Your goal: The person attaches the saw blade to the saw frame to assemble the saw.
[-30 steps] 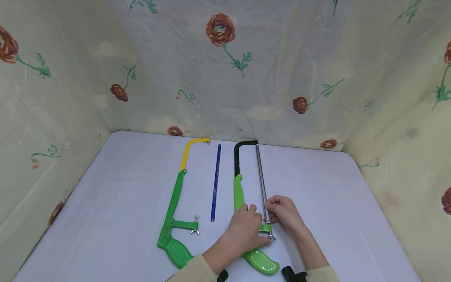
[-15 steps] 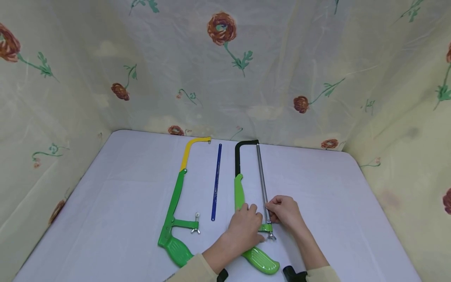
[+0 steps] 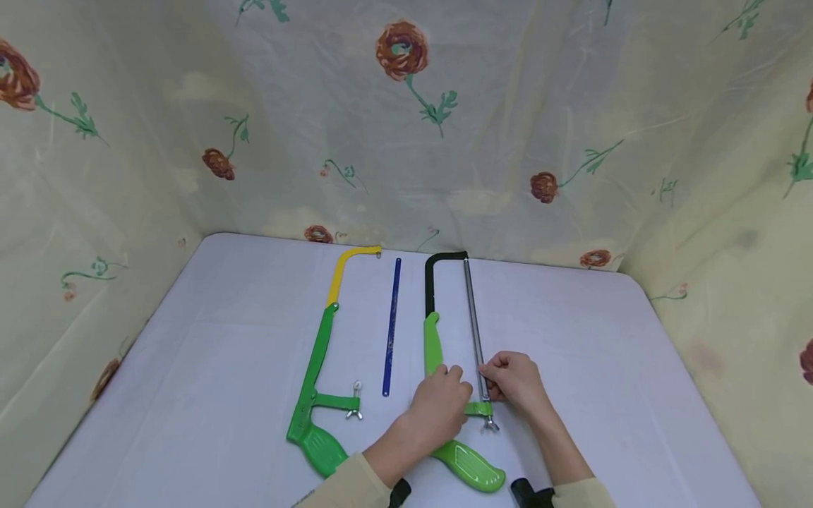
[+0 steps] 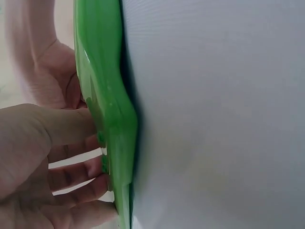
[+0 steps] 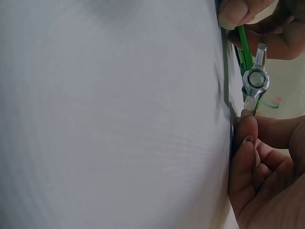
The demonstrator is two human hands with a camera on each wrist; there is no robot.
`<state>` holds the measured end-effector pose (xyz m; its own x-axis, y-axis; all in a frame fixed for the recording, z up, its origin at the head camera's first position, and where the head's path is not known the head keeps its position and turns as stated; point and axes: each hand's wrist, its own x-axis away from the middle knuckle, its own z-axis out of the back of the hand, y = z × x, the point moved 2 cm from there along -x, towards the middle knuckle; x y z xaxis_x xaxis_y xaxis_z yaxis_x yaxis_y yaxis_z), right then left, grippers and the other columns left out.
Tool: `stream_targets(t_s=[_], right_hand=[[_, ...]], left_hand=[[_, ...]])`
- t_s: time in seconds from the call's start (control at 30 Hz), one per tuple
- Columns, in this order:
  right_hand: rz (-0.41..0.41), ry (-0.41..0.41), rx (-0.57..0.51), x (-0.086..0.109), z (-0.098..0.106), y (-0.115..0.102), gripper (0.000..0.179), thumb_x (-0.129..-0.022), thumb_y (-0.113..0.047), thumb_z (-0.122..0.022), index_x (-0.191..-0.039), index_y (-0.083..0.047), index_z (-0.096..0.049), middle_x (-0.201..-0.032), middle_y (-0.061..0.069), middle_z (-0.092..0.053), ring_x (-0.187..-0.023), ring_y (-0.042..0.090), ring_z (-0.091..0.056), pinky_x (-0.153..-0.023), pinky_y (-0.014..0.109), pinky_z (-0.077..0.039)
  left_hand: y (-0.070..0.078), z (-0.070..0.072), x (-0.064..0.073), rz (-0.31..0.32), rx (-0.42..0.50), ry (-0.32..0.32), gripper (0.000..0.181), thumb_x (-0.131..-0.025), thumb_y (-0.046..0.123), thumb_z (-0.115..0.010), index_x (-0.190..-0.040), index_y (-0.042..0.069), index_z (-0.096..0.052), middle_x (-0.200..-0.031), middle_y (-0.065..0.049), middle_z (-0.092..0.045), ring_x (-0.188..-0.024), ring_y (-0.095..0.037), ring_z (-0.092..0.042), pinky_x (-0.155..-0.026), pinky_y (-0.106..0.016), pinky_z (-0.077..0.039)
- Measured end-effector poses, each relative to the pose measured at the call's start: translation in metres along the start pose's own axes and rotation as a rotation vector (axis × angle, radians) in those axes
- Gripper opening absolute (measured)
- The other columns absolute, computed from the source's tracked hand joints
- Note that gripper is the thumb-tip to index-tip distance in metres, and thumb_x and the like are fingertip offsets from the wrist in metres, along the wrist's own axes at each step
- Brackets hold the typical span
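Observation:
A hacksaw with a light green handle (image 3: pixel 473 467) and a black front bow (image 3: pixel 429 282) lies on the table. My left hand (image 3: pixel 441 402) grips its frame from above, thumb and fingertips against the green metal (image 4: pixel 119 119) in the left wrist view. The grey hacksaw blade (image 3: pixel 474 317) runs from the bow's tip to the short green arm (image 3: pixel 478 409). My right hand (image 3: pixel 517 381) pinches this blade near its lower end with thumb and forefinger. Below that end sits a wing nut (image 3: pixel 490 425), seen end-on as a silver wing nut (image 5: pixel 256 79) in the right wrist view.
Left of it lies a second hacksaw (image 3: pixel 315 360), dark green with a yellow bow (image 3: pixel 336 275) and no blade fitted. A loose blue blade (image 3: pixel 392 328) lies between the two saws. Patterned cloth (image 3: pixel 483 127) hangs behind the white table (image 3: pixel 603 339).
My left thumb has drawn back from the wing nut towards the saw frame, out of sight in the head view. My right hand keeps its pinch on the blade.

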<state>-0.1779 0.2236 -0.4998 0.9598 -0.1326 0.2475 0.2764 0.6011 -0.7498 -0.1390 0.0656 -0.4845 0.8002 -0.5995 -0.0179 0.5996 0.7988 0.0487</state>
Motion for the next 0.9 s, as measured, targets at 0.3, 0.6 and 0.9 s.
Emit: stream_targets(t_s=[0.3, 0.6, 0.9], right_hand=[[0.01, 0.005, -0.01, 0.002, 0.002, 0.001, 0.018, -0.091, -0.015, -0.067, -0.082, 0.001, -0.066, -0.059, 0.003, -0.061, -0.05, 0.012, -0.058, -0.049, 0.024, -0.049], [0.034, -0.031, -0.059, 0.006, 0.009, 0.001, 0.022, -0.092, -0.019, -0.067, -0.092, 0.003, -0.067, -0.067, 0.006, -0.065, -0.055, 0.013, -0.061, -0.053, 0.025, -0.054], [0.021, -0.042, 0.026, 0.022, 0.017, 0.006, 0.022, -0.092, -0.022, -0.067, -0.085, -0.001, -0.067, -0.064, 0.004, -0.062, -0.056, 0.014, -0.058, -0.054, 0.026, -0.049]], left_hand=[[-0.009, 0.006, 0.001, -0.015, 0.131, -0.04, 0.03, -0.082, 0.033, -0.081, -0.106, 0.017, -0.074, -0.101, 0.002, -0.063, -0.084, -0.01, -0.051, -0.067, -0.02, -0.048], [-0.013, 0.003, 0.0, -0.027, 0.17, -0.027, 0.026, -0.083, 0.032, -0.08, -0.102, 0.015, -0.074, -0.096, 0.002, -0.062, -0.082, -0.01, -0.05, -0.065, -0.019, -0.045], [-0.015, 0.003, 0.002, -0.015, 0.206, -0.024, 0.027, -0.082, 0.03, -0.081, -0.104, 0.015, -0.074, -0.096, 0.002, -0.062, -0.081, -0.009, -0.049, -0.064, -0.019, -0.044]])
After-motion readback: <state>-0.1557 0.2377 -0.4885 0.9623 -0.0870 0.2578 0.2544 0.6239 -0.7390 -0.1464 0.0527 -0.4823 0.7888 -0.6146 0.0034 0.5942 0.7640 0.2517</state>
